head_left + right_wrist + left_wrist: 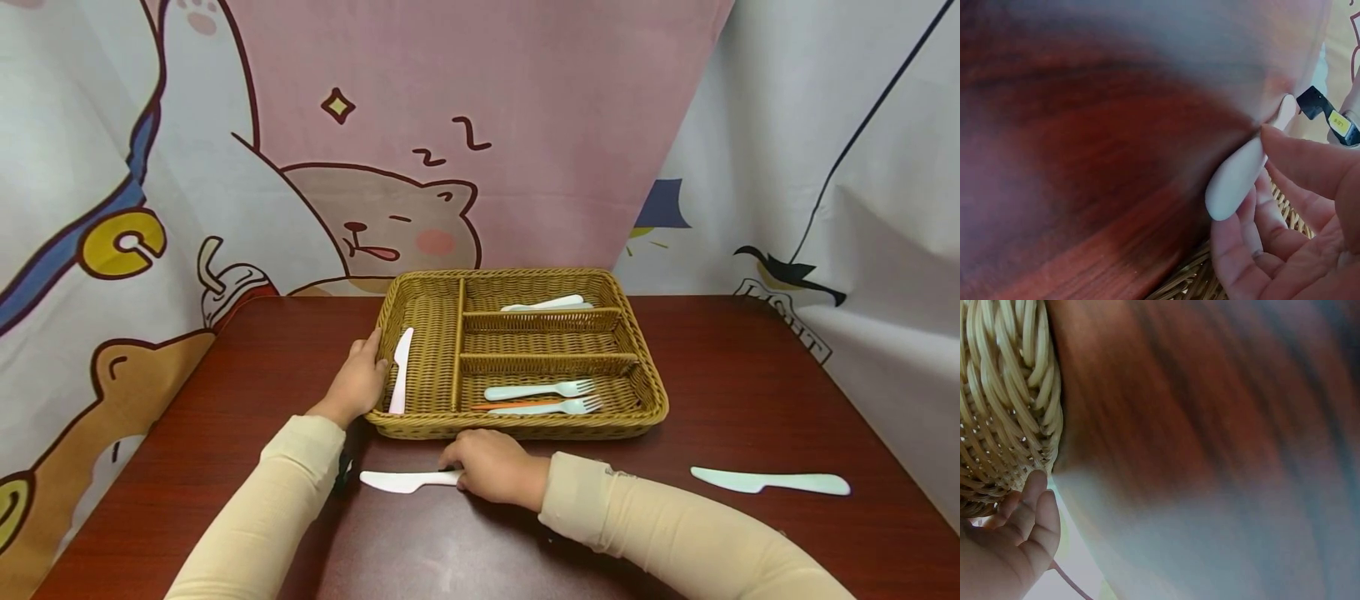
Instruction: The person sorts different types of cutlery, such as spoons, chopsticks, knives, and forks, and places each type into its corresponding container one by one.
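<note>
My left hand (358, 380) grips the left side of a wicker basket (517, 428), thumb at the rim. In the left wrist view its fingers (1040, 515) lie along the woven outer wall. In front of the basket, my right hand (497, 463) pinches a white knife (401, 481) by its handle, blade pointing left. The right wrist view shows the knife's handle (1235, 178) between thumb and fingers, close over the table. A pale pink knife (401, 371) lies in the basket's left compartment.
Light green forks (540, 389) and an orange utensil (480, 407) lie in the basket's front right compartment. White and pale utensils (551, 302) rest in the back one. A light green knife (772, 481) lies on the table (750, 383) at right. A printed curtain (540, 125) hangs behind.
</note>
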`<state>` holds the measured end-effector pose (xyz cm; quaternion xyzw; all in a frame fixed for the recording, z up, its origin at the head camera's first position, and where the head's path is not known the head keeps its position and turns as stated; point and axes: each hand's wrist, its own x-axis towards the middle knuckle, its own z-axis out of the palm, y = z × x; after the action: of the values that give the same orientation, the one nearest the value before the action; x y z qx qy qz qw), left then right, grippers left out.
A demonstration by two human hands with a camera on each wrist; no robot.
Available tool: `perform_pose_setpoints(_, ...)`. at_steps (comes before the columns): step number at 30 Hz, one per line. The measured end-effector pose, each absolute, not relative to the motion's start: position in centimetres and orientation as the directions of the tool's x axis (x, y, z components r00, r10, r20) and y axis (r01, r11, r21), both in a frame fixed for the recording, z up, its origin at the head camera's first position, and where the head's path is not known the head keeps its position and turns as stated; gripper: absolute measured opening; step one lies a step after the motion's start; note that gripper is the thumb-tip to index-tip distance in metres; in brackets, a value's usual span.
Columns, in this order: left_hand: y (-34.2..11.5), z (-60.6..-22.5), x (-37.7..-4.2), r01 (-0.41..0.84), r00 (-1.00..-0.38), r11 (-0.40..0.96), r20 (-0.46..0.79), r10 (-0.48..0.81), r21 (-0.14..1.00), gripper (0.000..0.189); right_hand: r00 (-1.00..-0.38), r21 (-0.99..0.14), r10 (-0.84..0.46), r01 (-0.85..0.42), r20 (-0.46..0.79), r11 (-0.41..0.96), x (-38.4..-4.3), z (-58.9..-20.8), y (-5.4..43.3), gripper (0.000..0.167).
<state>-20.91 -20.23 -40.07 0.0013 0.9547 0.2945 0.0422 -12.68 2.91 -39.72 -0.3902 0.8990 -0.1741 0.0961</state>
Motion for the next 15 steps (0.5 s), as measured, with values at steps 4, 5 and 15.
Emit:
perform_pose_setpoints(4, -20.28, -40.04, -20.88, -0.023, -0.996, 0.825, -0.083, 0.029, 0.564, 0.060, -0.681, -0.410, -0.730, -0.650, -0.059, 0.639, -12.74, -39.77, 2.91, 0.025)
perform_pose_setpoints(5, -20.28, -40.03, -20.87, -0.024, -0.996, 0.825, -0.085, 0.029, 0.565, 0.060, -0.682, -0.415, -0.729, -0.646, -0.063, 0.640, -12.74, -39.78, 2.92, 0.024)
perform_pose_setpoints(15, -20.30, -40.08, -20.88, -0.010, -0.997, 0.820, -0.070, 0.036, 0.572, 0.059, -0.667, -0.497, -0.744, -0.630, -0.049, 0.597, -12.62, -39.19, 3.55, 0.021)
